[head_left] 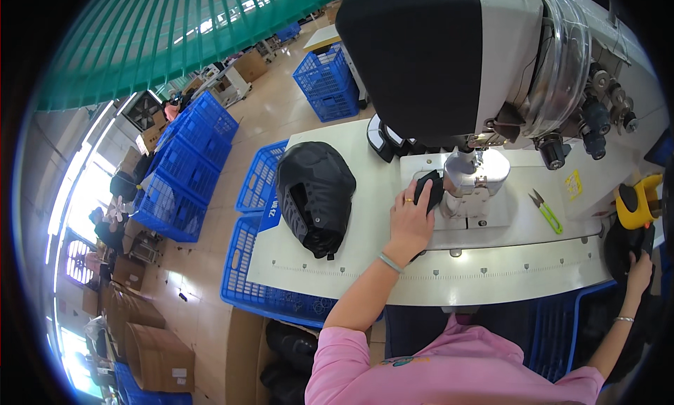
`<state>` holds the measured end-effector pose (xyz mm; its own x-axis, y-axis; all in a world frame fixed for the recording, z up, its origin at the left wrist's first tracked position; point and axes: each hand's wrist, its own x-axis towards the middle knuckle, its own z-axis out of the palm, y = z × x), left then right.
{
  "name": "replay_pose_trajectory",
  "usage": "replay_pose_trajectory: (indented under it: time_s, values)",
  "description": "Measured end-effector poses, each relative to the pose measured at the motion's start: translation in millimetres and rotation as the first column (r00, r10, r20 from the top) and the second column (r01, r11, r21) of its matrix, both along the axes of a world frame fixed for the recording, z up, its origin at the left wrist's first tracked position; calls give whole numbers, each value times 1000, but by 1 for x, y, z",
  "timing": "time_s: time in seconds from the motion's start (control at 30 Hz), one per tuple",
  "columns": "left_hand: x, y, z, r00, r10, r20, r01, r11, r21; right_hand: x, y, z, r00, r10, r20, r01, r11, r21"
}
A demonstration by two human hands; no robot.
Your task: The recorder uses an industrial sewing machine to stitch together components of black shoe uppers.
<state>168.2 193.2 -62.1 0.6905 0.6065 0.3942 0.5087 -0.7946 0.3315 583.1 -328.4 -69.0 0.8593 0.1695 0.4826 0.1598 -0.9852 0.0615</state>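
At the sewing machine (477, 177), my left hand (413, 219) is closed on a small black piece (431, 187) beside the machine's post. Its fingers lie over the piece, and the rest of it is partly hidden. Out at the far right, my right hand (639, 270) grips a black soft piece (619, 249) hanging by the table's edge, under a yellow plastic holder (637, 201). A black shoe upper (316, 194) rests on the left of the white table (365, 264). Green-handled thread snips (545, 212) lie right of the post.
Blue plastic crates (242, 264) stand under and beside the table's left edge. More blue crates (186, 173) are stacked across the floor. A cardboard box (246, 349) with black pieces sits below left. Black-and-white parts (382, 138) lie behind the machine bed.
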Motion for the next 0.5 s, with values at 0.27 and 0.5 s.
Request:
replay_pose_trajectory:
  time_s: [0.27,0.5]
  values:
    - [-6,2,-7,1000,1,11,0,1000,-17,3,-10,18,977,-49,-209,151,846,511]
    - [-1,4,-11,995,-35,92,37,999,-21,7,-142,-111,896,176,407,-395,-97,913]
